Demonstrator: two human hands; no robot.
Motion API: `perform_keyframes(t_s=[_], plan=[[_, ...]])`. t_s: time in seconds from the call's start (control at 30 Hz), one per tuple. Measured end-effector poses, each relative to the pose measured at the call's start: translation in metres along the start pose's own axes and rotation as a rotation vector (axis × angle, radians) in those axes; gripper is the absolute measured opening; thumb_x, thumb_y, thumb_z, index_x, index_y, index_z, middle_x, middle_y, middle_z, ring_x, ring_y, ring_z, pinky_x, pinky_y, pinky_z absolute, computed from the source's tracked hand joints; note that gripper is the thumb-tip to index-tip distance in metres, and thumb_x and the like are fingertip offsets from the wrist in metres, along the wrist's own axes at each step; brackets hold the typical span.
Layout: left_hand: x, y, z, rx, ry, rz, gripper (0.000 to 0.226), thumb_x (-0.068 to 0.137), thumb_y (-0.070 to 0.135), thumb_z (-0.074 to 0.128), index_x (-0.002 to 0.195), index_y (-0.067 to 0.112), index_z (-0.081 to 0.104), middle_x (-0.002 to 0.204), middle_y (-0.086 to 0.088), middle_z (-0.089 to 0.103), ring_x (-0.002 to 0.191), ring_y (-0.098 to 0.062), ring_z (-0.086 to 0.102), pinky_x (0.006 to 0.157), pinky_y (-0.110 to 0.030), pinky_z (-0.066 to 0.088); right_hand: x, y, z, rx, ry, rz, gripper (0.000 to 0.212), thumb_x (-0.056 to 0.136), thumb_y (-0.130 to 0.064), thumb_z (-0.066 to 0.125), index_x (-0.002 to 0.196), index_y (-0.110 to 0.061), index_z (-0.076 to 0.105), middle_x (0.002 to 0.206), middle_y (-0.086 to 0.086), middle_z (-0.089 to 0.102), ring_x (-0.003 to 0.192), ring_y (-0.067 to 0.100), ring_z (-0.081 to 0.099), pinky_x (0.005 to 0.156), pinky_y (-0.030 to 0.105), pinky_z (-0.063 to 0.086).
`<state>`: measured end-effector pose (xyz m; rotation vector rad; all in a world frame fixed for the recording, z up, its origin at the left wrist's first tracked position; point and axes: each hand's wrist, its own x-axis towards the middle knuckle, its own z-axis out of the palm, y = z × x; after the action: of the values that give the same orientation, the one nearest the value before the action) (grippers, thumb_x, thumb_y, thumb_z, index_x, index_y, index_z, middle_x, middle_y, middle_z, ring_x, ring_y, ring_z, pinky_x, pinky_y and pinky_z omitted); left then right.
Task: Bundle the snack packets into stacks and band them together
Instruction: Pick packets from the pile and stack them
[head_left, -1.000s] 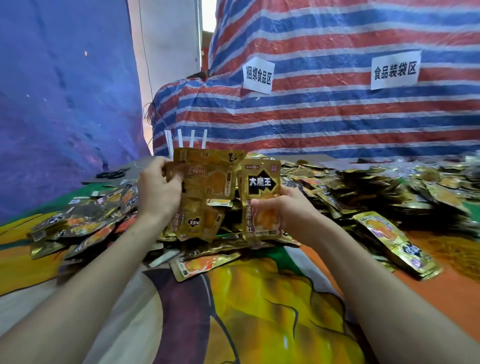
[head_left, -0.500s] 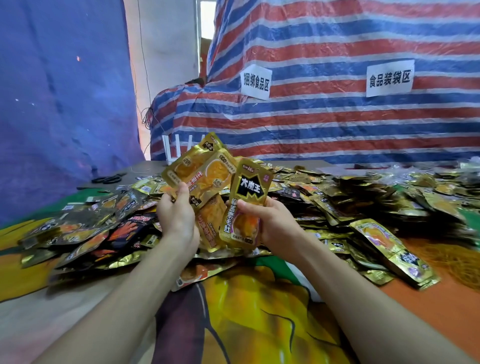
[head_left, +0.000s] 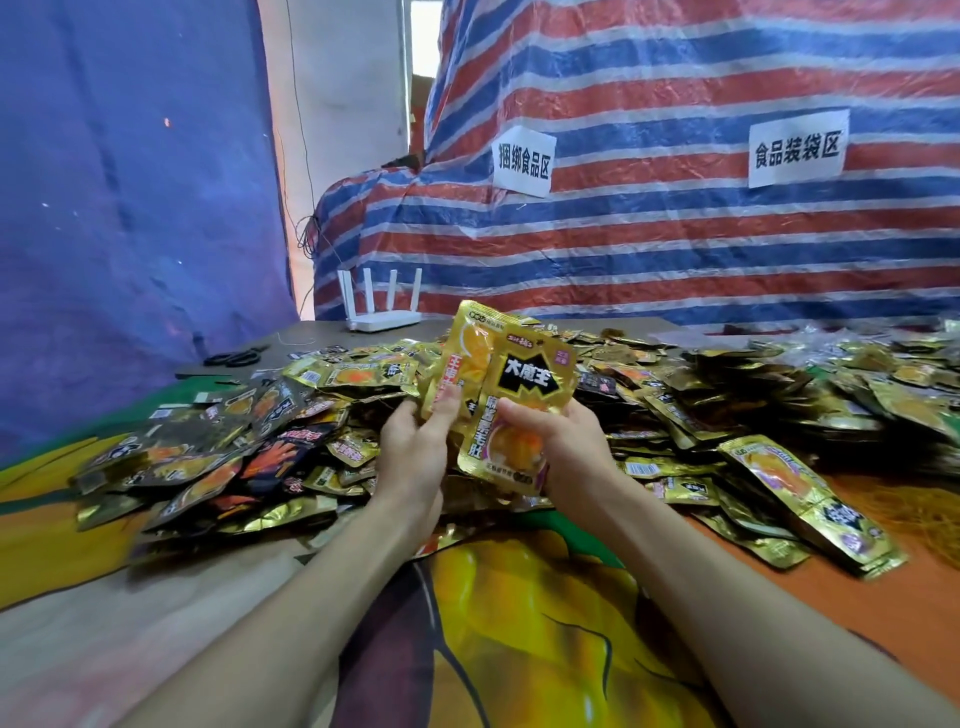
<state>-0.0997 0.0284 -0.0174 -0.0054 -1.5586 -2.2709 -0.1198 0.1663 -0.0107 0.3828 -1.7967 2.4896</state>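
Over the middle of the table, both hands hold a small fan of gold snack pkts upright above the heap. L hand (head_left: 415, 457) grips the rear pkts (head_left: 464, 358), thumb pressed on their face, fingers curled behind. R hand (head_left: 563, 447) pinches the front pkt (head_left: 524, 410), the one w/ the black jagged logo, thumb on its face & fingers behind. Front pkt overlaps the rear ones, touching. How many pkts are in the fan: can't tell.

Loose heap of pkts (head_left: 311, 415) spreads across the table from left to far right, gold & dark ones mixed. Near right, a stack of pkts (head_left: 810, 499) lies on the printed cloth (head_left: 519, 623), w/ a tangle of thin rubber bands (head_left: 930, 519) just beside it at the right edge.

Far left: white router (head_left: 382, 317) w/ four antennas, black scissors (head_left: 236, 357) nearer & further left. Striped tarp (head_left: 675, 249) hangs behind, two paper signs (head_left: 523, 161) on it.
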Motion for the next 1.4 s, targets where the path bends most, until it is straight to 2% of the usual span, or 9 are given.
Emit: perform_keyframes(t_s=[0.37,0.47,0.6,0.8,0.97,1.13,1.2,1.3,1.4], plan=[[-0.014,0.006,-0.019,0.397,-0.391,0.057,0.016,0.081,0.027,0.075,0.088,0.013,0.078,0.089,-0.01,0.077,0.086,-0.028,0.075,0.079,-0.054,0.061,0.002,-0.019,-0.034,-0.293,-0.26,0.043,0.024,0.059,-0.019,0.089,0.081,-0.013,0.08,0.09,0.014,0.078,0.082,0.03,0.076,0.071,0.038,0.061],[-0.016,0.01,-0.018,0.451,-0.396,0.065,0.048,0.079,0.052,0.066,0.093,0.007,0.079,0.093,-0.018,0.076,0.089,-0.024,0.071,0.093,-0.055,0.051,0.002,-0.02,-0.036,-0.3,-0.244,0.016,0.042,0.056,-0.014,0.09,0.095,-0.005,0.075,0.094,0.017,0.077,0.085,0.034,0.076,0.069,0.039,0.062],[-0.013,0.02,-0.016,0.389,-0.378,0.014,0.045,0.091,0.072,0.033,0.106,0.055,0.072,0.115,0.014,0.074,0.116,-0.002,0.063,0.106,-0.037,0.037,0.0,-0.018,-0.032,-0.227,-0.247,-0.026,0.03,0.059,-0.011,0.087,0.087,-0.008,0.077,0.093,0.019,0.077,0.08,0.032,0.076,0.065,0.037,0.06],[-0.004,0.015,-0.015,0.279,-0.182,-0.014,0.05,0.11,0.026,0.032,0.086,0.017,0.075,0.093,-0.02,0.07,0.081,-0.034,0.067,0.079,-0.056,0.057,-0.004,-0.011,-0.025,-0.188,-0.279,-0.022,0.021,0.063,-0.014,0.086,0.083,-0.012,0.08,0.096,0.019,0.077,0.085,0.033,0.076,0.068,0.038,0.061],[-0.003,0.018,-0.008,0.081,0.006,0.063,0.031,0.106,0.005,0.039,0.106,0.019,0.067,0.077,-0.002,0.075,0.07,-0.017,0.071,0.058,-0.037,0.061,-0.005,-0.006,-0.019,-0.157,-0.186,0.0,0.016,0.066,-0.013,0.086,0.08,-0.009,0.078,0.093,0.02,0.077,0.083,0.034,0.076,0.065,0.039,0.061],[0.0,0.02,-0.014,-0.125,0.087,-0.079,0.026,0.1,0.005,0.037,0.101,0.009,0.063,0.103,-0.012,0.073,0.099,-0.026,0.065,0.081,-0.04,0.052,-0.003,-0.008,-0.018,-0.036,-0.002,0.04,0.028,0.074,-0.007,0.083,0.099,-0.003,0.072,0.098,0.02,0.077,0.092,0.039,0.075,0.082,0.055,0.061],[0.0,0.019,-0.015,-0.216,0.134,-0.077,0.03,0.1,0.009,0.037,0.09,0.009,0.065,0.085,-0.005,0.076,0.092,-0.024,0.066,0.079,-0.038,0.051,-0.003,-0.011,-0.018,0.04,0.08,0.054,0.037,0.072,-0.009,0.084,0.106,-0.002,0.07,0.1,0.018,0.077,0.092,0.038,0.075,0.081,0.058,0.06],[-0.001,0.021,-0.017,-0.315,0.09,-0.027,0.03,0.097,0.011,0.043,0.076,0.014,0.063,0.074,-0.002,0.074,0.083,-0.023,0.07,0.09,-0.041,0.053,0.0,-0.011,-0.02,0.053,0.243,0.018,0.028,0.075,-0.007,0.085,0.098,-0.008,0.069,0.089,0.011,0.079,0.08,0.029,0.077,0.061,0.04,0.061],[-0.003,0.015,-0.01,-0.153,-0.071,-0.001,0.043,0.098,0.019,0.042,0.068,0.019,0.073,0.077,-0.001,0.075,0.072,-0.015,0.072,0.071,-0.03,0.053,0.0,-0.009,-0.017,0.033,0.301,0.012,0.027,0.076,-0.005,0.083,0.094,-0.013,0.066,0.086,0.007,0.079,0.069,0.019,0.076,0.053,0.031,0.055]])
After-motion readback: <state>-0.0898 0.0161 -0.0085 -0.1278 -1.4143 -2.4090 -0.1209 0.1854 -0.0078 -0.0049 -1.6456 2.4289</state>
